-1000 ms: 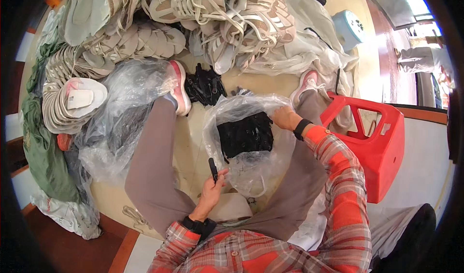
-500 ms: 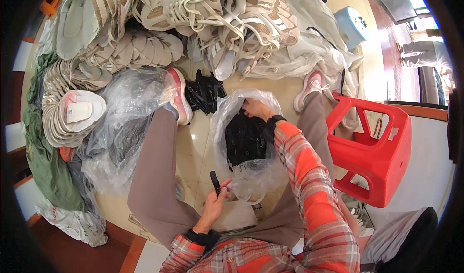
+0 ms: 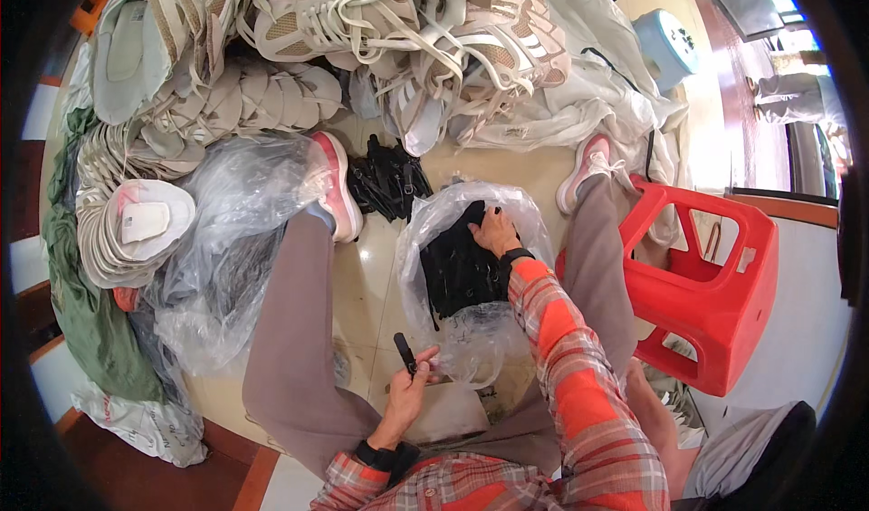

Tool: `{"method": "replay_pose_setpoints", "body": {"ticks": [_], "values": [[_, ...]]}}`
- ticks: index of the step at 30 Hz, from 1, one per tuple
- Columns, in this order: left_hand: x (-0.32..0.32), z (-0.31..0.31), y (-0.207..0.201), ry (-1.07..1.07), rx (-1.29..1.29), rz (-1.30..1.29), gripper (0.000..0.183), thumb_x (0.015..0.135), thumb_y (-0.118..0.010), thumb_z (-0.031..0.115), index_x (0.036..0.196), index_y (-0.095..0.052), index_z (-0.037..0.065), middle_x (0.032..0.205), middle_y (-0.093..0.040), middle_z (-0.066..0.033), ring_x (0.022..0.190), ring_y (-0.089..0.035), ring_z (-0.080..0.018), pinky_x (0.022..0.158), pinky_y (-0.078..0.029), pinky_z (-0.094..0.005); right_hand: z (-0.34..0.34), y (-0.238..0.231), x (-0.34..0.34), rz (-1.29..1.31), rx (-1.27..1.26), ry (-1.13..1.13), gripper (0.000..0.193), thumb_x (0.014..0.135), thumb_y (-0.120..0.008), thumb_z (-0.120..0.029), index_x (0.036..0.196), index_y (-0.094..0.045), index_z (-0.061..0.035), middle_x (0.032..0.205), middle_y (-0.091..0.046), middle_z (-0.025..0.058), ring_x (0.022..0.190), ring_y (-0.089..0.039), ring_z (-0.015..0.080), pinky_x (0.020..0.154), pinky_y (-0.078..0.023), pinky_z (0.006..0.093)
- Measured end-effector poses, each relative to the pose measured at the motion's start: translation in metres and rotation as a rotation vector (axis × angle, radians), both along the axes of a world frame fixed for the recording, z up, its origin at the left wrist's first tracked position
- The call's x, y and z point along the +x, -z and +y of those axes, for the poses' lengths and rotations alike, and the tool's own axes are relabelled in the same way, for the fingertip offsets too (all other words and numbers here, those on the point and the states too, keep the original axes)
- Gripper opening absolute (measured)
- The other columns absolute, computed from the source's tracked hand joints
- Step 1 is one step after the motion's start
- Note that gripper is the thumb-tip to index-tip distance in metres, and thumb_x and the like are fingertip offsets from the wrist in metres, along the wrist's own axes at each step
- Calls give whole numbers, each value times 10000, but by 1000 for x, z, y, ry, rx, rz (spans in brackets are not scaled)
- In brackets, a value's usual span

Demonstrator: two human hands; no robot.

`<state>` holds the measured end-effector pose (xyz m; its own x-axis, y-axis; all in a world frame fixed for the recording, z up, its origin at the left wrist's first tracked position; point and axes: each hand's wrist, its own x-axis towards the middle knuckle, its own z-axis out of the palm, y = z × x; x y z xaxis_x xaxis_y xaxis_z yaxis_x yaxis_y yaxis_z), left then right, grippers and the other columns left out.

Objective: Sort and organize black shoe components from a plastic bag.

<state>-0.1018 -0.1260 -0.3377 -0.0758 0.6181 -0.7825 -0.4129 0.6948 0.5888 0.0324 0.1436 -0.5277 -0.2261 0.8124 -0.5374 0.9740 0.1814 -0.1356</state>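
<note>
My left hand (image 3: pixel 405 397) is closed around a short black strap (image 3: pixel 404 353), whose end sticks up above the fingers. In front of me an open clear plastic bag (image 3: pixel 412 294) stands between my legs, filled with black straps (image 3: pixel 460 262). Reaching into its mouth from the right, my right hand (image 3: pixel 495 232) has its fingers curled on the straps at the far side. What lies under those fingers is partly hidden. A loose pile of similar black straps (image 3: pixel 389 181) lies on the floor just beyond the bag, beside my left shoe.
Stacked beige shoe uppers (image 3: pixel 339 27) rise across the far side, with more layered pieces (image 3: pixel 136 226) at left. Crumpled clear plastic (image 3: pixel 222 276) lies by my left leg. A red stool (image 3: pixel 738 285) lies on its side at right; a light blue stool (image 3: pixel 663 49) stands farther back.
My right hand has shifted slightly right and nearer within the bag, and more of its back shows. The left hand keeps its strap, a little lower in view.
</note>
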Motion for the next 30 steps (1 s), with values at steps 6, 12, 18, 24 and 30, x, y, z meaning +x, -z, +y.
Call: {"method": "replay_pose_setpoints", "body": {"ticks": [6,12,18,24,30], "values": [[3,5,0,13,-8,-5,350,944,-407,209,1191,-505,-19,1044,-571,-86,894,-547,-146,760,-485,-285,5,-37,-16,57,-268,85,1011,590,-650,-654,1217,-373,90,1099,-506,271,1047,-502,412,887,-406,468],[4,5,4,6,-14,4,330,951,-402,217,1180,-536,20,925,-561,-32,820,-526,-100,730,-476,-255,-14,-34,-36,-76,-115,-35,1056,520,-735,-579,1268,-304,28,1104,-490,225,1033,-506,381,853,-412,484],[4,7,3,-14,-52,-14,317,951,-404,205,1166,-545,20,920,-555,-24,808,-526,-97,731,-477,-255,-21,-22,-45,55,-18,18,812,572,-741,-324,1200,-357,19,1054,-535,233,1021,-517,380,847,-428,462],[7,4,9,-34,-1,1,303,950,-407,193,1158,-551,27,914,-558,-24,786,-530,-95,722,-473,-244,-9,29,-16,269,-11,-40,672,599,-707,-225,1144,-416,42,995,-557,285,932,-553,400,808,-459,429],[8,9,9,8,-22,14,291,949,-407,171,1149,-555,20,903,-565,-28,782,-533,-92,709,-475,-237,-1,82,0,291,63,82,263,663,-570,-220,756,-669,5,834,-629,221,830,-600,371,812,-443,412]]}}
